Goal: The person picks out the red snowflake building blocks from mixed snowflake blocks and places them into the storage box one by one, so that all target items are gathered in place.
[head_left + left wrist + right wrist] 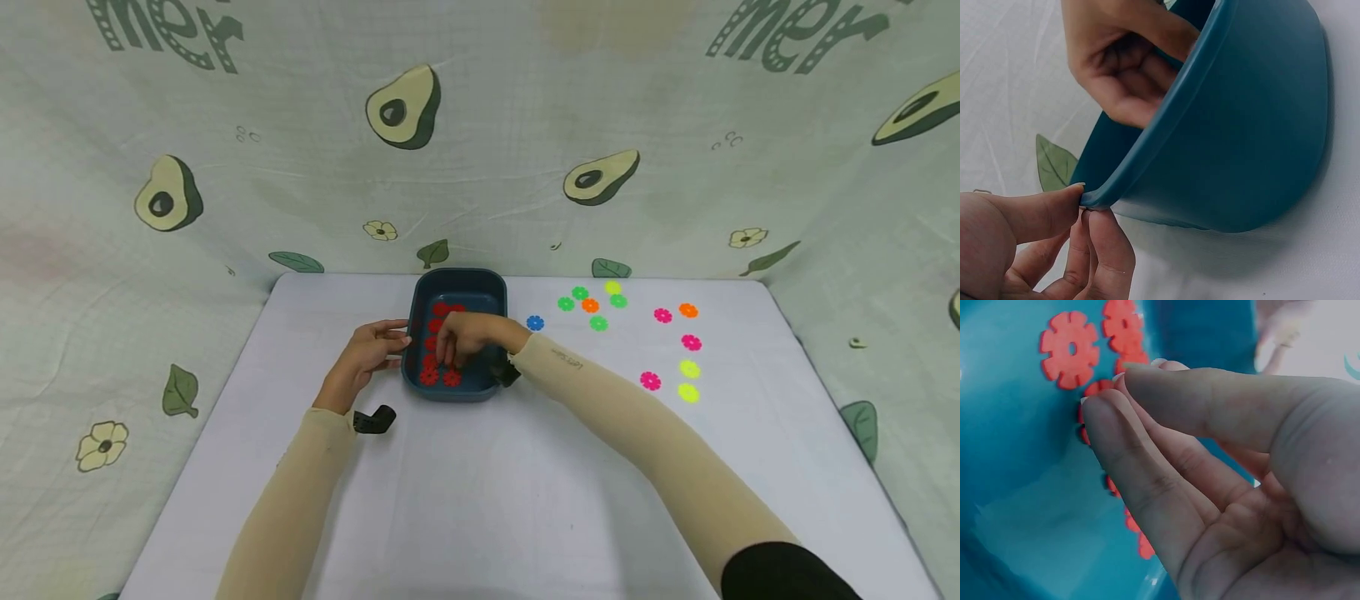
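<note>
A dark blue-green plastic tub stands toward the back of the white table. Several red flower-shaped discs lie on its floor, mostly along the left side. My left hand pinches the tub's rim from the left, thumb above and fingers below. Inside the tub is my right hand, fingers pointing down at the discs. The right wrist view has its thumb and fingertips right over the red pieces, with a gap between thumb and forefinger. No disc shows held there, and the other fingertips are partly hidden.
Right of the tub lie loose discs of the same shape: a blue one, several green ones, orange, yellow and pink. An avocado-print cloth hangs behind the table's back edge.
</note>
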Available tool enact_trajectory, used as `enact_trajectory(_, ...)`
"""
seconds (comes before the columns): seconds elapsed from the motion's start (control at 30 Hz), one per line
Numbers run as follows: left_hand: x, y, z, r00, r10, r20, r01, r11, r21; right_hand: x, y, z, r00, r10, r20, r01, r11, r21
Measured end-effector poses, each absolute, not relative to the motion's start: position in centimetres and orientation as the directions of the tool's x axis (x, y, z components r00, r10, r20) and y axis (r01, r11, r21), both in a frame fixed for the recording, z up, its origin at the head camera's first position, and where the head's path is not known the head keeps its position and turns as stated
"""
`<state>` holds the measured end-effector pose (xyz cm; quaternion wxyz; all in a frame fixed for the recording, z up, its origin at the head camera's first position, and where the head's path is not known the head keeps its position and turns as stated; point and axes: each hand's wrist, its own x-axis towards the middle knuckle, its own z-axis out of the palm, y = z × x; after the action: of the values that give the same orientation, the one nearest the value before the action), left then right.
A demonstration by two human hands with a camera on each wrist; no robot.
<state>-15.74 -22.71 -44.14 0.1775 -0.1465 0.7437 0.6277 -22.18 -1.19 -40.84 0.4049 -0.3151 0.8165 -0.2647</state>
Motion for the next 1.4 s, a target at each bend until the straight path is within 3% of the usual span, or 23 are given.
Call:
enact_trajectory(0.3,-15.7,-22.6,-44.1,-0.899,0.036,-0.437,-0.425,0.178,0.888,-21.6,2.4,-39.4,-0.516,-0.764,-0.389,-0.230,0.561,-0.795)
enact_trajectory(0.73,-15.5,-22.9,-44.2,-0.893,0.035,-0.448,-0.433,0.199,0.879,-20.5,8.9,-38.5,-0.622,-0.702,-0.346,-0.093,0.506,-0.858)
enact_trajectory(1.4,-15.5,-22.9,-44.0,-0.887,0.071,-0.457,-0.433,0.216,0.875,-18.6,20.4,-39.7,-0.764,-0.537,-0.357,0.061,0.491,-0.869)
